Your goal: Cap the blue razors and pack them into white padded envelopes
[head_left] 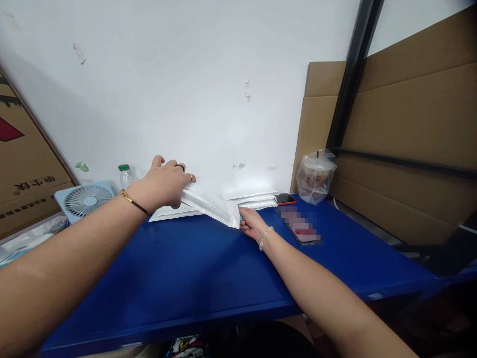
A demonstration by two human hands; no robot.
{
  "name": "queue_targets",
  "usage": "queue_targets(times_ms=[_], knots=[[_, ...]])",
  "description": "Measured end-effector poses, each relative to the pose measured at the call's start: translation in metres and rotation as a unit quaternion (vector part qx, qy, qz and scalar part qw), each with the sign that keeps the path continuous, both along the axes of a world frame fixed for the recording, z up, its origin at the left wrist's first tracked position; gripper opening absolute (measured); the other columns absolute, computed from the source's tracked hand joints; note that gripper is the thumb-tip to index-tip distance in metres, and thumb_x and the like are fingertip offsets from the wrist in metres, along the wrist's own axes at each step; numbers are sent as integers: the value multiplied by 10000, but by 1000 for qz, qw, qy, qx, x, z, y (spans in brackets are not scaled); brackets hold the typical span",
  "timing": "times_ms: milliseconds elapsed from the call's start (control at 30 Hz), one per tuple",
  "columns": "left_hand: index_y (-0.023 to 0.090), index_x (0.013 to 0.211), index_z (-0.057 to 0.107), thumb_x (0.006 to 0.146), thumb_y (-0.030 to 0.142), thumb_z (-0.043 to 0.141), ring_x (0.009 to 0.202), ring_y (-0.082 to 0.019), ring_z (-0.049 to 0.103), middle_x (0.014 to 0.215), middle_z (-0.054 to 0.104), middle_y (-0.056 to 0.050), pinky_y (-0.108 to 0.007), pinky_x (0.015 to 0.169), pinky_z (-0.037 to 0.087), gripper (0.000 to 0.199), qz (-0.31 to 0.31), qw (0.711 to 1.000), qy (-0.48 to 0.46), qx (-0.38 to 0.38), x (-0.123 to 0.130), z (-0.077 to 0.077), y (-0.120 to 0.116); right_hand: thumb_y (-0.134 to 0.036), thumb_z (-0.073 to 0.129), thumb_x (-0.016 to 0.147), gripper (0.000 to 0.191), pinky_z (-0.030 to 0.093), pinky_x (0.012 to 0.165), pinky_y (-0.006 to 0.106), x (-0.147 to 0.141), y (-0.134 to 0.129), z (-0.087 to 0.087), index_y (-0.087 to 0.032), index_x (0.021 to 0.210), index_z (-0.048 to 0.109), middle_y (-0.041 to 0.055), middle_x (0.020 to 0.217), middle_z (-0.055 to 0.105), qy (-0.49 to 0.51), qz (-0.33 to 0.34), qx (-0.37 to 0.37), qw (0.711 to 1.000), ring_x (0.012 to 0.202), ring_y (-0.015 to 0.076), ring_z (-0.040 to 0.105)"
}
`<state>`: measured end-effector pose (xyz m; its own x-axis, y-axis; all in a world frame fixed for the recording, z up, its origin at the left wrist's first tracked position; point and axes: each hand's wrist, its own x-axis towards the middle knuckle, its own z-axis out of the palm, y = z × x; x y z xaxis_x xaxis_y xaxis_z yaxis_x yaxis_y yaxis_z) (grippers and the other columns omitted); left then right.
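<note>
Your left hand [166, 185] clamps the ten-o'clock end of the tilted mailer [211, 205], above the table [179, 283]; your right hand [252, 223] meets its four-o'clock end, though what it grips I can't tell. Slack there could let it twist into the stack [258, 200] at its three o'clock.

Nothing can be read with certainty. On the large brown cardboard box [26, 154] to the left of the light-blue square plastic fan [88, 201], dark Chinese-looking characters [36, 184] stand above a row of smaller dark marks [22, 213], all too distorted to make out; a flat dark phone [303, 231], well right of the fan, has its screen pixelated.
</note>
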<state>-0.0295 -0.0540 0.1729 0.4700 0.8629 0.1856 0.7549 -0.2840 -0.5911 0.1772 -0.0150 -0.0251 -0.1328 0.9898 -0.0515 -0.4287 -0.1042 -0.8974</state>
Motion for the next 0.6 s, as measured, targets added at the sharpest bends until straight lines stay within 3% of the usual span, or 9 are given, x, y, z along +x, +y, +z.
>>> queue_targets(times_ms=[67, 133, 267, 467, 600], knots=[[313, 1113, 609, 522, 284, 731, 1042, -322, 475, 1060, 610, -100, -512, 917, 221, 604, 6, 1000, -8, -20, -9, -14, 3, -423, 557, 808, 267, 168, 306, 150, 13, 3, -2, -183, 718, 480, -73, 482, 432, -160, -21, 36, 986, 333, 35, 314], [325, 1087, 621, 502, 264, 722, 1019, -316, 491, 1043, 619, -104, -502, 897, 251, 597, 10, 999, -20, -49, -20, -31, 7, -458, 550, 798, 303, 190, 324, 176, 26, 6, -5, -185, 681, 486, -62, 474, 437, -293, -34, 60, 954, 343, 55, 351], [335, 1051, 644, 467, 226, 708, 988, -316, 514, 1000, 631, -104, -498, 877, 281, 598, 29, 995, -29, -90, -38, -51, 12, -378, 633, 735, 332, 273, 421, 222, 36, 7, -8, -181, 519, 476, -41, 419, 411, -428, -69, 88, 897, 418, 106, 441], [295, 1043, 652, 439, 243, 747, 1008, -337, 493, 1037, 622, -114, -538, 926, 227, 614, 20, 999, 5, -29, -36, -26, 10, -338, 597, 777, 292, 327, 593, 276, 24, 0, -10, -184, 541, 524, 53, 637, 564, -552, -116, 146, 813, 707, 196, 536], [272, 1036, 653, 462, 260, 748, 1037, -342, 470, 1035, 612, -111, -546, 954, 177, 581, 32, 999, 23, 3, -32, -9, 6, -352, 556, 818, 237, 351, 617, 276, 25, -2, -11, -181, 657, 584, 87, 840, 602, -644, -109, 204, 730, 779, 197, 545]])
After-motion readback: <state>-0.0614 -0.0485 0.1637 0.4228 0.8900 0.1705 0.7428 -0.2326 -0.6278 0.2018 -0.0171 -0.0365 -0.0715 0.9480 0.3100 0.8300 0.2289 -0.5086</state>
